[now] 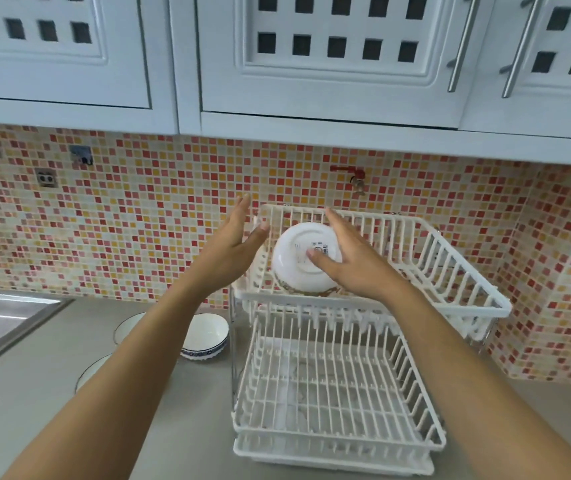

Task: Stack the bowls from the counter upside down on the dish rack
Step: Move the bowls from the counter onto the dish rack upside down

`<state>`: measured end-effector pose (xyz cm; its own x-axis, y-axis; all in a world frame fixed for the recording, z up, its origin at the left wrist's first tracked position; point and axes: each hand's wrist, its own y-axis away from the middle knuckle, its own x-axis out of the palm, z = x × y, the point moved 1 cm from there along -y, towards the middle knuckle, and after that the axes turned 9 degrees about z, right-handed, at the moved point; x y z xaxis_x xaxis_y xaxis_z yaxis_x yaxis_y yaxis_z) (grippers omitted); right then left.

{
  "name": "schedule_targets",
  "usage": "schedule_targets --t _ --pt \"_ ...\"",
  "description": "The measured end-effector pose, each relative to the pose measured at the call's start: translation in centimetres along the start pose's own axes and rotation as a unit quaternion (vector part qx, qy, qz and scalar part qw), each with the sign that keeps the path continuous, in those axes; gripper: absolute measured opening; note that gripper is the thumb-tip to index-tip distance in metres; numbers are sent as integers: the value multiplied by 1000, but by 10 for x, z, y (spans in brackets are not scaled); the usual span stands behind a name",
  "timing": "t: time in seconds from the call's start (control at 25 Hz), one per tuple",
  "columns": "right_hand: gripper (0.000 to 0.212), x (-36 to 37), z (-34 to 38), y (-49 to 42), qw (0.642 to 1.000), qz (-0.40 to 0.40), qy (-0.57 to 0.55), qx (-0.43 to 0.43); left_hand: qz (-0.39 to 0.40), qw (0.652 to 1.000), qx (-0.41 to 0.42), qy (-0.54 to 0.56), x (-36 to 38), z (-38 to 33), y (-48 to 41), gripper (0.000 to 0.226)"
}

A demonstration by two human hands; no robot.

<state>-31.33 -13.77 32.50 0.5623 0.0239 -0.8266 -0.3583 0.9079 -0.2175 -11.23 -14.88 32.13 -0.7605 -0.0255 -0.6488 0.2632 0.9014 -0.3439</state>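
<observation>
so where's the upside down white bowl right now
In the head view, the white bowl sits base-up in the dish rack's top tier, at its left end, with the right hand touching it.

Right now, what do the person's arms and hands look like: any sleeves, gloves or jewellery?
Both forearms are bare as far as the frame shows, with no sleeves in view. The left hand and right hand wear no gloves, and no rings, watch or bracelet are visible.

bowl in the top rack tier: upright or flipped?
Flipped. The white bowl in the dish rack shows its foot ring and printed base, tilted toward the camera.
</observation>
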Motion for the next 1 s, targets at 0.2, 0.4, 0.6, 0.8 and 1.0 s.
schedule_targets --t 0.2,0.4,0.6,0.8,1.0 --pt "64 52 69 -7 996 -56 -40 -61 -24 999 -25 -37 -52 28 46 65" --pt "67 136 118 -23 996 -7 -42 -72 -16 994 -91 -51 -90 80 96 64" --pt "70 229 118 -29 995 99 -13 10 22 974 -209 -87 -92 161 145 63" --pt "71 312 100 -44 980 184 -30 72 51 950 -297 -83 -67 244 175 63" --pt "74 379 74 -80 965 222 -53 125 76 921 -375 -65 -49 310 184 62"
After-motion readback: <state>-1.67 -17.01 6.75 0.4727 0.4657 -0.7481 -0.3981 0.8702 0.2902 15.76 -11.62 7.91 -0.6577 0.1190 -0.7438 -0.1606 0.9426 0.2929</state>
